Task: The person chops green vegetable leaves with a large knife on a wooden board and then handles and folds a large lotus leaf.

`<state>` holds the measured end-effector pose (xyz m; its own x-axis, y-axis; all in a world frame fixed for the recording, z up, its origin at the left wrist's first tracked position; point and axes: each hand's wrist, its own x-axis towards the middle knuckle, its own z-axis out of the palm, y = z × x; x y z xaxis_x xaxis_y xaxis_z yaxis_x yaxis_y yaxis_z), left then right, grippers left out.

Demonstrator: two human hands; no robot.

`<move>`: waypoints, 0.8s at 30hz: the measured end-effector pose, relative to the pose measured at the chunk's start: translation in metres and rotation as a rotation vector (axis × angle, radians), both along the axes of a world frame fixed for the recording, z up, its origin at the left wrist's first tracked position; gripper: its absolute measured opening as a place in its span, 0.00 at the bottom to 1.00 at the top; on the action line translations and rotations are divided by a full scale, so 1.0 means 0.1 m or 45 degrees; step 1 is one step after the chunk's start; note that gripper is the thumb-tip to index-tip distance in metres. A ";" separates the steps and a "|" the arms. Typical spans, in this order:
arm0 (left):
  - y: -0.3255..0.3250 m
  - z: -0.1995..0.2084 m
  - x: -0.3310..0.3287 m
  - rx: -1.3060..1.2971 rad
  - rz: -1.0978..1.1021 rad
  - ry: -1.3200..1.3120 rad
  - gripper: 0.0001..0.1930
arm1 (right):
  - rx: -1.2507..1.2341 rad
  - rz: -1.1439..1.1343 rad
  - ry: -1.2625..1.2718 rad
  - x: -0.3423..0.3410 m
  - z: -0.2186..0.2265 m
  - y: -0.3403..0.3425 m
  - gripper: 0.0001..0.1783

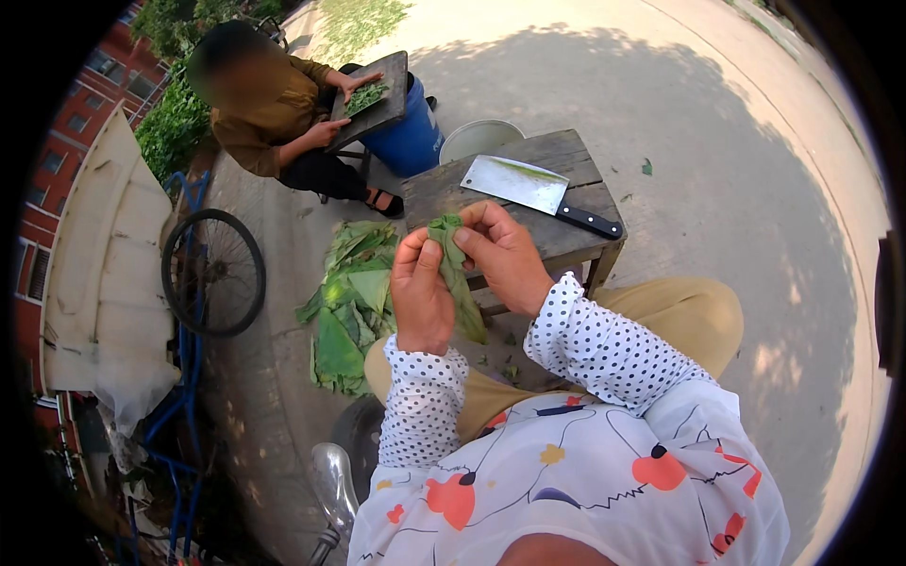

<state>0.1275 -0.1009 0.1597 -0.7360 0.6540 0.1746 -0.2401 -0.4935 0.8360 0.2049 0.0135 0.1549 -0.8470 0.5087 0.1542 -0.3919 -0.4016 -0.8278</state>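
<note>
A limp green leaf (461,288) is pinched between the fingertips of my left hand (420,297) and my right hand (507,261). Its upper end is bunched up where the fingers meet, and the rest hangs down between my hands. Just beyond them, a cleaver (510,186) with a black handle lies on a small wooden table (557,149), a green smear on its wide blade. To the left of my left hand, a heap of large green leaves (344,316) rests on the ground.
A pale round basin (481,138) stands behind the table. Farther left, a seated person (269,113) holds a board (385,111) with chopped greens by a blue barrel (408,141). A blue-framed cart with a wheel (213,272) is at left. Leaf scraps dot the ground.
</note>
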 end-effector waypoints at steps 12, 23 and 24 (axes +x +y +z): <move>-0.19 0.04 -0.08 0.015 -0.173 0.074 0.09 | 0.398 0.017 0.071 0.12 0.05 0.12 0.07; -0.29 0.27 -0.06 -0.091 -0.393 0.192 0.06 | 0.863 -0.142 -0.053 0.29 0.20 0.30 0.11; -0.31 0.26 -0.08 -0.122 -0.405 0.213 0.06 | 0.879 -0.142 -0.062 0.30 0.19 0.29 0.11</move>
